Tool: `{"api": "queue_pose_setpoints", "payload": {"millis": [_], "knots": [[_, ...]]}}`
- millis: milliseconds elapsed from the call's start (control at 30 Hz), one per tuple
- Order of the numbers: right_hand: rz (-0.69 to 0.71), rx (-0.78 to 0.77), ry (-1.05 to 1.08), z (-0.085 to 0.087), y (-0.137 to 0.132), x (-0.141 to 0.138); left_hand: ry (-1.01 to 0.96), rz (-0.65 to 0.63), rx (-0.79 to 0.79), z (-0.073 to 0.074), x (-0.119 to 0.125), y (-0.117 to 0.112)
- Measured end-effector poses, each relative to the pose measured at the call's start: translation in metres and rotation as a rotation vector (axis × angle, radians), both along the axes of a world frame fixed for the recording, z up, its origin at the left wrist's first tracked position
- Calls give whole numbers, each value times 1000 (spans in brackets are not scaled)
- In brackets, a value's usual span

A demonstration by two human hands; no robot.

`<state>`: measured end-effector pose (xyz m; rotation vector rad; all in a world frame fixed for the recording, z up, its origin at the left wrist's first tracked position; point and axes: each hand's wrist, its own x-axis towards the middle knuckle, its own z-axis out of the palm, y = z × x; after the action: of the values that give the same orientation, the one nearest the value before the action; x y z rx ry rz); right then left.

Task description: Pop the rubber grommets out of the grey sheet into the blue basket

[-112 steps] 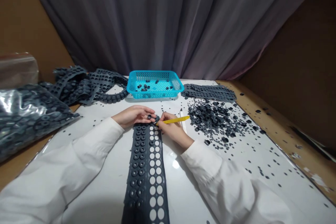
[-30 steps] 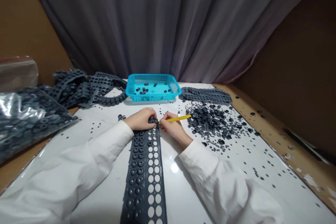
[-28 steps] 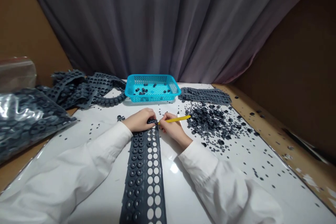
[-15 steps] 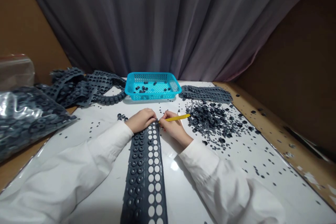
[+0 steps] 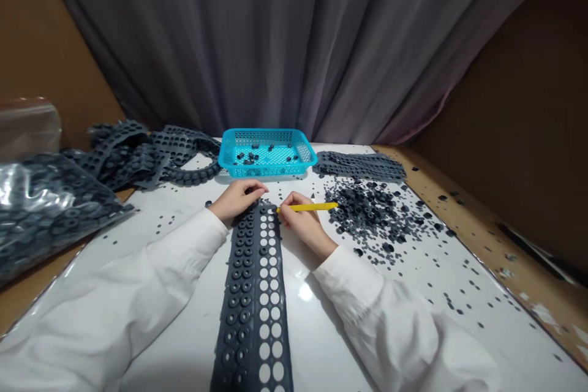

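Clock refs: ctr = hands, 12 = far edge of table.

L hand (image 5: 237,201): palm down, fingers lightly curled and close together, tips at approx 11 o'clock from the strip's top end. No held item visible; grip cannot be confirmed.

R hand (image 5: 301,225): thumb and fingers pinch a slim yellow pencil-shaped stick (image 5: 307,207), which lies near-horizontal. Its L tip is just beside the strip's top R corner; its other end points to 3 o'clock.

Workpiece: long dark-grey perforated rubber strip (image 5: 250,312), flat on the white glossy tabletop (image 5: 193,306), running from 6 o'clock up btwn both hands. L columns carry raised rubber rings; R columns show round through-holes w/ white table beneath.

Surroundings: bright-blue perforated plastic basket (image 5: 266,132) w/ loose dark-grey rubber rings at 12 o'clock; heap of loose dark-grey rubber rings (image 5: 365,211) at 2–3 o'clock; further grey strip (image 5: 361,165) at 1 o'clock; tangled grey strips (image 5: 133,156) at 10 o'clock; clear plastic bag of grey rubber parts (image 5: 46,214) at 9 o'clock.
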<state>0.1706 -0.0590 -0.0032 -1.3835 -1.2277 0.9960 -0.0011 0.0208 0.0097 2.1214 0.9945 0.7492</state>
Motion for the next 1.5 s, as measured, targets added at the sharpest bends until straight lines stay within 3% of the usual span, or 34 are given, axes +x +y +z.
{"api": "queue_pose_setpoints", "payload": {"millis": [233,600,1133,1267,1500], "knots": [[38,-53,57,-2,0,-6,128,-80,-12,12,-3,-2],[36,-68,22,0,3,-8,233,-240,35,13,-5,0],[22,-94,-45,0,5,-9,115,-316,-227,9,-15,17],[31,-94,-54,1,5,-9,144,-297,-186,7,-14,15],[39,-97,-71,-1,6,-9,311,-271,38,11,-5,2]]}}
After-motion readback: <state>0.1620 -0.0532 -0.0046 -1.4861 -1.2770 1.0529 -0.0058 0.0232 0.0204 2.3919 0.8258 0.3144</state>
